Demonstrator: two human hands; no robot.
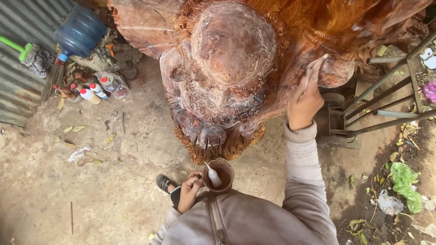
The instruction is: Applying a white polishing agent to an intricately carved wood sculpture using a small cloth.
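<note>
Head view showed the right hand closed on a rubbing pad pressed to the carved wooden statue, the left hand gripping a small cup at the chest. Short strokes following the carved folds looked best; metal bars crowded the right, while the dirt floor lay open leftward.
</note>
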